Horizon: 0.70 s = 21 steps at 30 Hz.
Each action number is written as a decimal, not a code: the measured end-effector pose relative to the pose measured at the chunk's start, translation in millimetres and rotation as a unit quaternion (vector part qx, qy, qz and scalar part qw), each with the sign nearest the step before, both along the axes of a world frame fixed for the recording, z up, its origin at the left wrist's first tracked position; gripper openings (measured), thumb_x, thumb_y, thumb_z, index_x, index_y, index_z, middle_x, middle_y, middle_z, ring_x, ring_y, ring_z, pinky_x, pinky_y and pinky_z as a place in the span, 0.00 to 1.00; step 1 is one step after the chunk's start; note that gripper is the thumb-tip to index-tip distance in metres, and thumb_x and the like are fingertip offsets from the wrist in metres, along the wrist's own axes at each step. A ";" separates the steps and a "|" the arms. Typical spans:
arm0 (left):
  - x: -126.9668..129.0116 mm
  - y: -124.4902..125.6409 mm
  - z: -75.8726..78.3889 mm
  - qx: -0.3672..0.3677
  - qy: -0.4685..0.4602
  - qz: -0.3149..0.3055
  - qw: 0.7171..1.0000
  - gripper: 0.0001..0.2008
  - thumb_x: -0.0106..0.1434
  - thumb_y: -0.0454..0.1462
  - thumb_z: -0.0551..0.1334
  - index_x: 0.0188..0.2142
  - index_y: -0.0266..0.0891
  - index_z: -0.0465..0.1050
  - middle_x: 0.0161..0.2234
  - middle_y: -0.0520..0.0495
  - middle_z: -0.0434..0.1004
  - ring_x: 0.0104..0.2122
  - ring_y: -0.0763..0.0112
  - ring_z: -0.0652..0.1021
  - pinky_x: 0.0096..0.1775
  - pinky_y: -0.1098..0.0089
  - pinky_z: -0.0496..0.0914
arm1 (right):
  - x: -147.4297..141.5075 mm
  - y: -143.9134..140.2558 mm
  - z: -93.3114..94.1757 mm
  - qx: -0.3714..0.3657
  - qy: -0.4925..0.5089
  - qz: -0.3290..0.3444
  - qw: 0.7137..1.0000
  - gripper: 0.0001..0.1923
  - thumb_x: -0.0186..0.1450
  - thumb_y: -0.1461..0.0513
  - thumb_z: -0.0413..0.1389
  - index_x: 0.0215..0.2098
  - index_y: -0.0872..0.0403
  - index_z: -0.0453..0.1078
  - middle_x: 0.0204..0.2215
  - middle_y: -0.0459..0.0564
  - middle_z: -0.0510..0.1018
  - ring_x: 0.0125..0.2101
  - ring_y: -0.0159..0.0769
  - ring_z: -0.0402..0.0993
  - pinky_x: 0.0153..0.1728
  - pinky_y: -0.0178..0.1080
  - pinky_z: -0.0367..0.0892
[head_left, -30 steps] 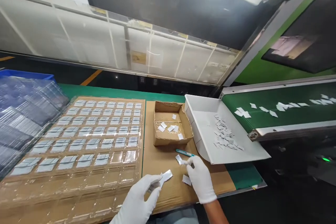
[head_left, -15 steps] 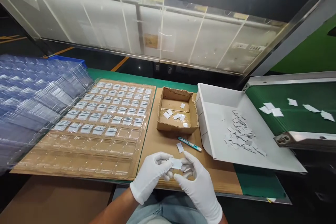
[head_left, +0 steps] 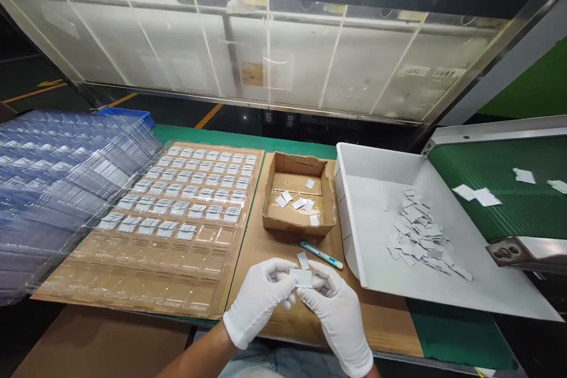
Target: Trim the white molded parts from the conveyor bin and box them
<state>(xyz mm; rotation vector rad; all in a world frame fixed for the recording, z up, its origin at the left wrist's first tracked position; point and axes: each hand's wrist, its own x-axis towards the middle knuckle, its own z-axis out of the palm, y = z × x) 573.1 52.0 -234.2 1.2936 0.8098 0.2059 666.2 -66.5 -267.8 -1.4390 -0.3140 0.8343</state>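
Observation:
Both my hands wear white gloves and meet over the cardboard-covered bench. Between them is a small white rectangular piece [head_left: 303, 278], flat and thin like a card. My left hand [head_left: 264, 292] pinches its left side, and my right hand [head_left: 333, 301] grips its right side with thumb and fingers. Just beyond the fingertips lies another small white piece [head_left: 303, 260] on the cardboard. A blue and white utility knife [head_left: 322, 255] rests behind my right hand. Farther back, a cardboard box [head_left: 299, 227] holds several similar pieces.
On the left, a clear plastic tray [head_left: 212, 283] has many pockets filled with white pieces. Stacked clear trays [head_left: 80, 171] stand beyond it. To the right, a white bin [head_left: 367, 189] contains a heap of pieces beneath a green conveyor belt [head_left: 469, 159] carrying more.
The white piece between my hands has turned flatter toward the camera, and my right fingers have closed in around its edge. Pieces on the belt have shifted left toward the bin.

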 end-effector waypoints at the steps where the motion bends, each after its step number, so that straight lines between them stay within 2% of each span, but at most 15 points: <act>1: 3.2 2.6 0.9 -0.001 -0.001 -0.002 1.000 0.16 0.49 0.41 0.67 0.36 0.33 0.74 0.17 0.54 0.73 0.17 0.74 0.73 0.23 0.72 0.69 | 3.2 2.2 -0.4 -0.005 0.001 -0.002 1.000 0.29 0.48 0.57 0.69 0.47 0.57 0.75 0.28 0.51 0.83 0.31 0.41 0.79 0.36 0.41 0.75; 6: 19.9 12.5 10.3 -0.001 0.006 0.002 1.000 0.17 0.48 0.41 0.67 0.37 0.33 0.72 0.17 0.54 0.73 0.17 0.74 0.73 0.23 0.72 0.68 | 19.6 13.1 3.9 -0.017 0.004 -0.023 1.000 0.25 0.45 0.56 0.70 0.42 0.56 0.78 0.24 0.48 0.79 0.25 0.37 0.75 0.26 0.36 0.72; 14: 32.4 21.9 25.6 0.000 0.000 0.004 1.000 0.17 0.48 0.39 0.67 0.37 0.35 0.72 0.17 0.56 0.71 0.15 0.77 0.69 0.20 0.74 0.63 | 32.0 23.2 18.9 -0.014 -0.067 -0.046 0.997 0.22 0.45 0.60 0.69 0.39 0.53 0.80 0.26 0.48 0.79 0.27 0.35 0.74 0.32 0.35 0.72; 18: 30.2 25.3 32.8 -0.002 0.004 -0.006 1.000 0.18 0.49 0.41 0.66 0.39 0.35 0.72 0.15 0.58 0.69 0.14 0.76 0.68 0.18 0.74 0.62 | 28.8 26.2 24.5 0.012 -0.052 -0.045 0.998 0.23 0.46 0.59 0.70 0.41 0.54 0.79 0.24 0.47 0.79 0.26 0.36 0.75 0.30 0.36 0.73; 21: 24.8 28.5 34.8 0.007 -0.001 -0.018 1.000 0.19 0.50 0.41 0.66 0.41 0.35 0.72 0.15 0.57 0.70 0.14 0.75 0.69 0.19 0.74 0.64 | 24.6 29.8 29.8 0.017 -0.048 -0.035 0.998 0.21 0.46 0.59 0.70 0.38 0.54 0.79 0.25 0.49 0.80 0.26 0.38 0.76 0.30 0.36 0.74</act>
